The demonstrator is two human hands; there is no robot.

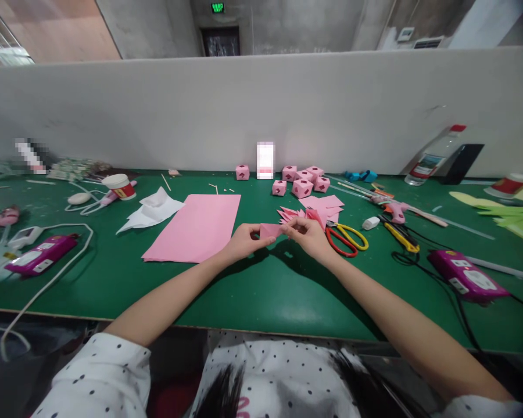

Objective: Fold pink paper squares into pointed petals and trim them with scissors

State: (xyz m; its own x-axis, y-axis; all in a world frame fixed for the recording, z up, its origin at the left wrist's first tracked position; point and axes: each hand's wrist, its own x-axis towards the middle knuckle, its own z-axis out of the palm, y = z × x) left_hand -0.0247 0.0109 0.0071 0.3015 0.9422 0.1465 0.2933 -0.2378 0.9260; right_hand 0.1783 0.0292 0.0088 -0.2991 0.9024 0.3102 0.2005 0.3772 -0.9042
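A small folded piece of pink paper (269, 230) is held between both hands above the green table. My left hand (246, 241) pinches its left end, thumb below and fingers behind. The fingers of my right hand (307, 233) close on its right end. Just behind my right hand lie pointed folded pink paper pieces (288, 215) and some flat pink squares (329, 204). Scissors (344, 241) with red and yellow handles rest right of that hand. To the left is a stack of pink paper sheets (200, 226).
Several pink paper cubes (303, 187) and a phone (265, 159) stand along the grey partition (157, 116). Glue guns, a purple power strip (466, 276) and cables lie right; another purple power strip (43, 254), a paper cup (121, 187) and crumpled white paper (152, 210) are left. A bottle (436, 157) leans back right.
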